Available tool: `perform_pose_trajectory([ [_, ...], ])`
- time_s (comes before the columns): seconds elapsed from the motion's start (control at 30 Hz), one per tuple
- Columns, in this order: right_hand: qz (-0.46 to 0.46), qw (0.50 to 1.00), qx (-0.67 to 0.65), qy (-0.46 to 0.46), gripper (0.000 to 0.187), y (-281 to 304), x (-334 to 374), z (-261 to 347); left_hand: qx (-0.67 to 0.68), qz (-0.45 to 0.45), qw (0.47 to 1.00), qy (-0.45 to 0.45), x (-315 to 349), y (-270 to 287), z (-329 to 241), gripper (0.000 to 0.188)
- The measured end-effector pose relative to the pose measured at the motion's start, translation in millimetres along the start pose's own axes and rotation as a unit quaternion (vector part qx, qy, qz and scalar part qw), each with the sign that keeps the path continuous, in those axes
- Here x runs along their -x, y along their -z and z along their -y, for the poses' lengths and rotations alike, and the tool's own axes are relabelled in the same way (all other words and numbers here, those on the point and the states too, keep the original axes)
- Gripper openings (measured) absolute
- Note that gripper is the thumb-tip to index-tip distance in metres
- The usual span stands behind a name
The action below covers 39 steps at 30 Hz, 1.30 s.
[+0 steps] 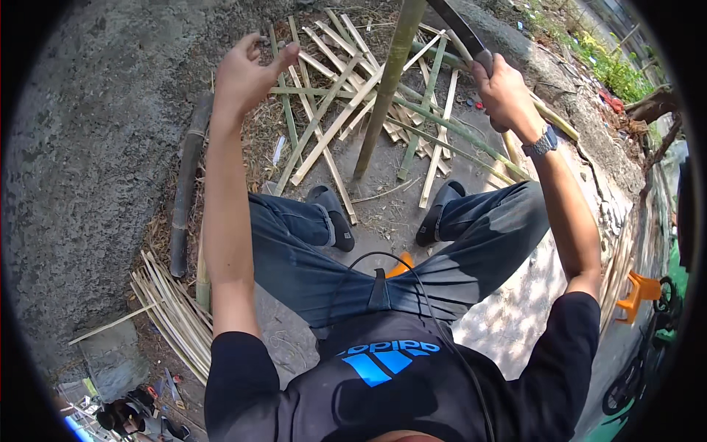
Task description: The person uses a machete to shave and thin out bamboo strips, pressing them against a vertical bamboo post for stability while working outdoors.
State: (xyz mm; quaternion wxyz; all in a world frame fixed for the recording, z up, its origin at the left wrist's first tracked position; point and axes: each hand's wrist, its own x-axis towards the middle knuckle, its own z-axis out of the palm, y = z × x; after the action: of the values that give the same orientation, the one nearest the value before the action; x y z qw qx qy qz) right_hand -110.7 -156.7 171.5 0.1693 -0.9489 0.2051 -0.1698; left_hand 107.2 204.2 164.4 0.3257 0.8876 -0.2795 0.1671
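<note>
My right hand (504, 94) is wrapped round the handle of a machete (458, 28). Its dark blade slants up and left toward the top edge, close beside a thick green bamboo pole (389, 85). The pole stands nearly upright, its lower end on the ground between my feet and its top out of the picture. Raised at the upper left, my left hand (247, 74) has its thumb and fingers apart and slightly curled, with nothing visible in it. It is away from the pole, above some split bamboo strips (335, 129) strewn over the ground.
A dark log (188, 184) lies along the rough wall (96, 147) on the left. Below it is a bundle of thin bamboo strips (177, 317). An orange chair (637, 295) stands at the far right. A black cable (471, 368) runs down my front.
</note>
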Motion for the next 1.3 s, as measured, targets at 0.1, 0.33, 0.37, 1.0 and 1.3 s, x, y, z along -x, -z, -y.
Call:
perform_pose_trajectory([
  [0.1,-0.014,0.999,-0.006,0.048,0.031,4.9,16.7,-36.0,0.182,-0.027,0.982,0.051,-13.3,22.1,-6.7,0.068],
  [0.33,0.047,0.977,-0.162,0.133,0.032,13.1,46.9,55.5,0.393,-0.101,0.904,-0.133,-80.6,14.1,-61.4,0.076],
  [0.37,0.111,0.967,-0.209,0.092,0.033,18.9,45.5,70.4,0.45,-0.141,0.867,-0.159,-109.2,17.2,-60.4,0.072],
  [1.0,0.354,0.781,-0.508,-0.082,0.035,9.1,41.7,68.5,0.592,0.269,0.759,-0.031,-162.7,56.5,-112.1,0.074],
  [1.3,0.359,0.806,-0.46,-0.1,0.02,13.3,40.7,67.8,0.629,0.301,0.714,-0.064,-164.7,59.2,-126.7,0.064],
])
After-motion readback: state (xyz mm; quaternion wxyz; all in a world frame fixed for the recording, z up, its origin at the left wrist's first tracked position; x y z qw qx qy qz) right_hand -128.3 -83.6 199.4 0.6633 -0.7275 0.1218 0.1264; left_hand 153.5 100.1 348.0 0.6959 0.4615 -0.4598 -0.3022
